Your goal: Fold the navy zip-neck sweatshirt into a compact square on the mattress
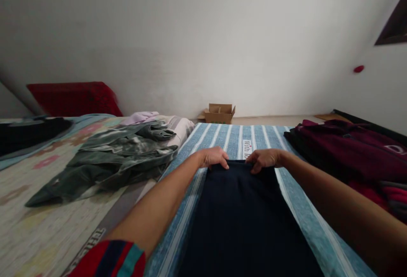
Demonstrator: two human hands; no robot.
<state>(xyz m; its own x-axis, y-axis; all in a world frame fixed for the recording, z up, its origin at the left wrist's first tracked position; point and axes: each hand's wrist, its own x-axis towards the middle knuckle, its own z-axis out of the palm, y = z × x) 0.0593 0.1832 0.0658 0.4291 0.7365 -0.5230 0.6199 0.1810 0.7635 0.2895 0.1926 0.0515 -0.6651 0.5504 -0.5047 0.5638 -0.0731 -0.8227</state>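
Note:
A dark navy garment [248,217], its exact kind not clear, lies flat and lengthwise on a blue-and-white striped cloth [190,209]. My left hand [215,157] pinches the far edge of the garment near its left corner. At the right part of that same edge, my right hand [262,159] grips the fabric with thumb and fingers closed. A short stretch of the edge shows between the two hands. The near end of the garment runs out of view at the bottom.
Crumpled grey-green clothing [121,154] lies to the left on a patterned bedspread [28,209], with black clothing [34,131] farther left. Folded maroon clothes [346,150] are piled at right. Beyond the striped cloth stands an open cardboard box [219,114] by the wall.

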